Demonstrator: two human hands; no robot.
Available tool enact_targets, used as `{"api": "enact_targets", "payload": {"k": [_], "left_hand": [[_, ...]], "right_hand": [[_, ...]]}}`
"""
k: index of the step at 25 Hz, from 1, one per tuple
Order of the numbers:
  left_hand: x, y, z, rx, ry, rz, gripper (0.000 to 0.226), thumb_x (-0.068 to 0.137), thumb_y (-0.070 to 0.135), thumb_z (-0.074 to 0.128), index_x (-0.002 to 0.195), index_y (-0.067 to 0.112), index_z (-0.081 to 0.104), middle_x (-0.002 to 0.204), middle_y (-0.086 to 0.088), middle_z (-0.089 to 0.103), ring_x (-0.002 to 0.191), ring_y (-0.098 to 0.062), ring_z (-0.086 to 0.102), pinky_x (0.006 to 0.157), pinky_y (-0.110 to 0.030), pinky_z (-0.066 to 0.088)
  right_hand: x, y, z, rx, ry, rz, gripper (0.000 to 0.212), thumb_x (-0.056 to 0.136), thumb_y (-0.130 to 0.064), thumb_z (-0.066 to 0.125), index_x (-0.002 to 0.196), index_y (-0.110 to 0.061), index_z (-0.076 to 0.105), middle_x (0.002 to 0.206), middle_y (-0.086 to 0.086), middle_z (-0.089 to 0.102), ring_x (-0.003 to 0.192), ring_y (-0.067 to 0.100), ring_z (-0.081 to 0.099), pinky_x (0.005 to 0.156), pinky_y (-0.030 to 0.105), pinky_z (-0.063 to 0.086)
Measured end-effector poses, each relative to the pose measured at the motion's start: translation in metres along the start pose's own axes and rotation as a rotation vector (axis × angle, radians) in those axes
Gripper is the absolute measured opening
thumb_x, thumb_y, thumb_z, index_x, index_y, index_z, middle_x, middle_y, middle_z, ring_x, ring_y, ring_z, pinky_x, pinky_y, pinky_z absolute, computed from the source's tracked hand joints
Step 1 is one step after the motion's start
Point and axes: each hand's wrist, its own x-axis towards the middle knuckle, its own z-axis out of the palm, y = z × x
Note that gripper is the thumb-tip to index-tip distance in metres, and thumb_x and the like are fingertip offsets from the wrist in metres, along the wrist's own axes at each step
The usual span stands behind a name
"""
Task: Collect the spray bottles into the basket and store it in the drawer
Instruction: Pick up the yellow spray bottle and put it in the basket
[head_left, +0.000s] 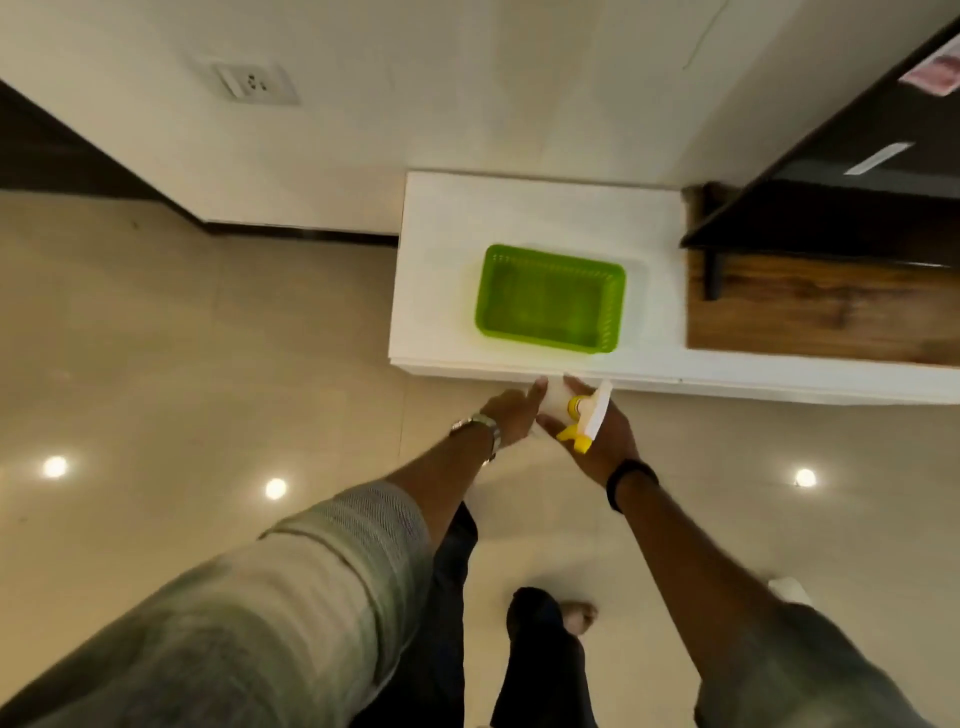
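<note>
Looking down from my head camera, I hold a white spray bottle (563, 402) with a yellow collar and yellow trigger in front of me, just short of the front edge of the white cabinet top (447, 291). My right hand (597, 441) is under and around the bottle, fingers wrapped on its body, with the sprayer head lying across my palm and pointing back toward me. My left hand (511, 410) comes in from the other side with its fingers pressed against the bottle's body, so both hands are closed together on the same bottle. I wear a metal watch (480, 428) on my left wrist and a dark band (628, 480) on my right wrist; my left sleeve is pushed up to the forearm. The green basket (610, 312) sits on the white top beyond my hands, well apart from the bottle, and its inside looks bare. To the right of the basket the surface turns to wood (810, 312), with a dark shelf (821, 208) above it. The bottle is in the air over the glossy tiled floor (182, 338), not yet in the basket. I cannot make out a drawer front from this angle.
</note>
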Motion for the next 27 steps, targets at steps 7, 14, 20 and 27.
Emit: {"api": "enact_targets", "payload": {"k": [7, 14, 20, 27], "left_hand": [[0.105, -0.025, -0.085, 0.26, 0.373, 0.33, 0.046, 0.108, 0.037, 0.032, 0.121, 0.004, 0.061, 0.128, -0.023, 0.062, 0.109, -0.044, 0.065, 0.088, -0.045, 0.051], [0.152, -0.079, -0.076, 0.631, 0.41, 0.534, 0.029, 0.1, 0.024, 0.045, 0.111, 0.01, 0.067, 0.124, -0.009, 0.061, 0.1, -0.032, 0.063, 0.069, -0.04, 0.05], [0.15, -0.087, -0.074, 0.614, 0.43, 0.544, 0.032, 0.102, 0.028, 0.042, 0.114, 0.012, 0.067, 0.124, -0.008, 0.061, 0.1, -0.031, 0.062, 0.066, -0.039, 0.047], [0.148, -0.087, -0.081, 0.696, 0.455, 0.494, 0.033, 0.104, 0.029, 0.038, 0.12, 0.016, 0.064, 0.128, -0.004, 0.059, 0.102, -0.03, 0.063, 0.072, -0.044, 0.053]], "right_hand": [[0.165, -0.018, 0.008, -0.026, 0.155, -0.077, 0.045, 0.079, -0.045, 0.079, 0.094, -0.005, 0.068, 0.11, -0.002, 0.059, 0.118, 0.018, 0.059, 0.099, 0.019, 0.041], [0.257, -0.013, 0.057, 0.087, 0.202, 0.002, 0.069, 0.075, -0.051, 0.08, 0.132, -0.02, 0.058, 0.118, -0.01, 0.059, 0.11, 0.003, 0.054, 0.078, -0.004, 0.035], [0.269, -0.025, 0.089, 0.042, 0.334, -0.086, 0.067, 0.073, -0.059, 0.073, 0.121, -0.014, 0.063, 0.119, 0.005, 0.064, 0.109, 0.01, 0.058, 0.086, 0.005, 0.036], [0.269, -0.027, 0.093, 0.035, 0.291, -0.133, 0.09, 0.071, -0.056, 0.074, 0.141, -0.007, 0.047, 0.137, 0.011, 0.054, 0.128, 0.021, 0.051, 0.105, 0.026, 0.041]]}}
